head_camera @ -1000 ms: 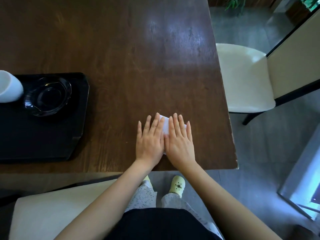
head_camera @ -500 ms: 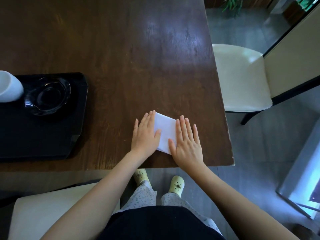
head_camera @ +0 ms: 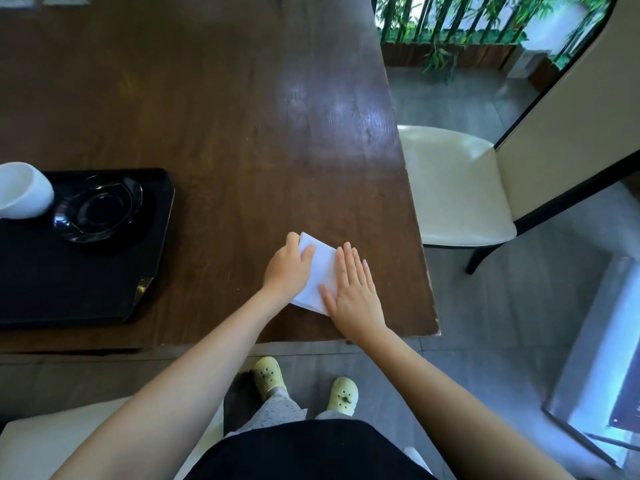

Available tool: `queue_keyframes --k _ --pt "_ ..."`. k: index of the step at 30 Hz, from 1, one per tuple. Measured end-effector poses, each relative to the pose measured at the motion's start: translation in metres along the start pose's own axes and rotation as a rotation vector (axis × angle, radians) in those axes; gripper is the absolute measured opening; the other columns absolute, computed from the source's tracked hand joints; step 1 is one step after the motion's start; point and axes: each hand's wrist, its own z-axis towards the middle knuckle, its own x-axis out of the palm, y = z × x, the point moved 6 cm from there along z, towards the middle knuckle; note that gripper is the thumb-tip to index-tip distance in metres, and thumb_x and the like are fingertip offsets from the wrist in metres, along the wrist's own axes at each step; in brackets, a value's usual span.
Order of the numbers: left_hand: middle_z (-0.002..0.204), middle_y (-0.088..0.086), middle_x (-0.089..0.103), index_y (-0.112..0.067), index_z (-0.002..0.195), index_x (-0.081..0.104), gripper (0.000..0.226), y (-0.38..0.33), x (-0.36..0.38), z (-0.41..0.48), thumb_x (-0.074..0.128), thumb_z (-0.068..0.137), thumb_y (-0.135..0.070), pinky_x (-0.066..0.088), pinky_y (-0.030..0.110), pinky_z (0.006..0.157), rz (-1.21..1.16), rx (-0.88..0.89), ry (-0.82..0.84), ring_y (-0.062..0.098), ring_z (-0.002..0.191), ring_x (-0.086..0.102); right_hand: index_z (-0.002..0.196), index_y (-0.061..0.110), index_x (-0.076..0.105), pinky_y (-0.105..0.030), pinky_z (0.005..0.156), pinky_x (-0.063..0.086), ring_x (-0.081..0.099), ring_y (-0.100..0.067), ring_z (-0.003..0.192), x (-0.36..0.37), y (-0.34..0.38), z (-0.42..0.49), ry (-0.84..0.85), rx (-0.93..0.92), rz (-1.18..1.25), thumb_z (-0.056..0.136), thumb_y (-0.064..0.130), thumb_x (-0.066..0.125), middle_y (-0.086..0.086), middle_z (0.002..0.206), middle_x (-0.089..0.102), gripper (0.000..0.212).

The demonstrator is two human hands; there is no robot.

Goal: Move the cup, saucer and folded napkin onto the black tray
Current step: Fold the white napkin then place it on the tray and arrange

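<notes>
A white folded napkin point(head_camera: 320, 271) lies on the dark wooden table point(head_camera: 225, 116) near its front right corner. My left hand point(head_camera: 287, 268) curls around the napkin's left edge, thumb on top. My right hand point(head_camera: 355, 289) rests flat with fingers spread on the napkin's right side. The black tray point(head_camera: 69, 282) sits at the table's left. On it stand a white cup point(head_camera: 22, 190) at the far left and a dark glass saucer point(head_camera: 98, 211) beside it.
A cream-seated chair point(head_camera: 453, 188) stands to the right of the table. Another cream seat point(head_camera: 52, 445) is at the lower left. The table's front edge runs just behind my wrists. A plant railing is beyond the table's far right.
Both hands lay flat and close together over the napkin. They spread apart, and now my left hand has closed its fingers around the napkin's left edge. The camera view rose.
</notes>
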Motion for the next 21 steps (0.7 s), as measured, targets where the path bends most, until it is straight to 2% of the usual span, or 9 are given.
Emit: queue_keyframes --k 3,5,7,9,11,12,15,17,21 --pt "0.087 0.008 0.054 -0.010 0.098 0.040 0.018 -0.024 -0.013 -0.009 0.041 0.097 -0.028 0.037 0.031 0.057 -0.125 0.165 -0.070 0.026 0.076 0.055 0.149 0.009 -0.001 -0.022 0.113 0.006 0.004 -0.016 0.147 -0.029 -0.005 0.007 0.008 0.099 0.556 0.097 0.036 0.037 -0.007 0.160 0.000 0.069" --pt "0.085 0.009 0.055 -0.012 0.094 0.037 0.015 -0.049 -0.030 -0.010 0.044 0.096 -0.025 0.041 0.034 0.059 -0.259 0.270 -0.122 0.028 0.076 0.056 0.148 0.009 0.014 -0.015 0.105 0.015 0.023 -0.016 0.141 -0.065 -0.013 0.020 -0.131 0.244 0.836 0.098 0.037 0.036 -0.008 0.157 0.020 0.062" --pt "0.083 0.007 0.056 -0.012 0.094 0.038 0.013 -0.077 -0.052 -0.008 0.046 0.096 -0.022 0.042 0.033 0.063 -0.381 0.342 -0.201 0.024 0.074 0.057 0.132 0.011 0.045 -0.015 0.087 0.031 0.050 -0.018 0.114 -0.108 -0.019 0.035 -0.307 0.359 0.919 0.098 0.043 0.032 -0.008 0.130 0.054 0.049" --pt "0.078 -0.005 0.052 -0.011 0.092 0.040 0.012 -0.102 -0.077 -0.005 0.047 0.095 -0.020 0.038 0.021 0.059 -0.484 0.386 -0.301 0.011 0.070 0.052 0.090 0.017 0.062 -0.027 0.072 0.037 0.055 -0.017 0.084 -0.146 -0.014 0.050 -0.388 0.339 0.931 0.097 0.047 0.028 -0.001 0.091 0.062 0.045" --pt "0.074 -0.010 0.048 -0.010 0.090 0.041 0.015 -0.126 -0.100 -0.002 0.045 0.096 -0.022 0.036 0.011 0.056 -0.544 0.403 -0.384 -0.002 0.065 0.050 0.059 0.017 0.051 -0.029 0.058 0.036 0.047 -0.010 0.060 -0.182 -0.004 0.062 -0.479 0.286 0.888 0.098 0.044 0.029 0.007 0.063 0.054 0.052" --pt "0.071 -0.010 0.046 -0.010 0.088 0.041 0.017 -0.137 -0.111 0.000 0.043 0.097 -0.024 0.035 0.010 0.055 -0.565 0.409 -0.427 -0.006 0.062 0.048 0.054 0.017 0.046 -0.028 0.053 0.033 0.043 -0.006 0.055 -0.199 0.001 0.067 -0.533 0.265 0.863 0.098 0.042 0.030 0.008 0.057 0.050 0.053" --pt "0.062 -0.007 0.041 -0.010 0.082 0.039 0.023 -0.159 -0.137 0.001 0.034 0.099 -0.025 0.031 0.017 0.050 -0.613 0.401 -0.568 -0.005 0.053 0.044 0.060 0.012 0.044 -0.024 0.051 0.032 0.041 -0.004 0.054 -0.241 0.015 0.077 -0.660 0.212 0.820 0.097 0.042 0.029 0.006 0.058 0.049 0.050" --pt "0.058 -0.007 0.040 -0.011 0.080 0.039 0.024 -0.168 -0.153 0.002 0.032 0.100 -0.024 0.024 0.030 0.050 -0.594 0.393 -0.674 0.001 0.050 0.044 0.058 0.014 0.039 -0.029 0.051 0.031 0.039 -0.009 0.054 -0.260 0.024 0.083 -0.702 0.179 0.811 0.096 0.043 0.030 0.004 0.058 0.046 0.048" --pt "0.056 -0.010 0.041 -0.013 0.076 0.040 0.027 -0.169 -0.182 0.005 0.035 0.099 -0.025 0.018 0.029 0.052 -0.551 0.374 -0.852 0.010 0.050 0.040 0.057 0.016 0.030 -0.032 0.057 0.028 0.040 -0.021 0.059 -0.281 0.047 0.098 -0.722 0.098 0.760 0.097 0.042 0.031 0.001 0.056 0.042 0.048"
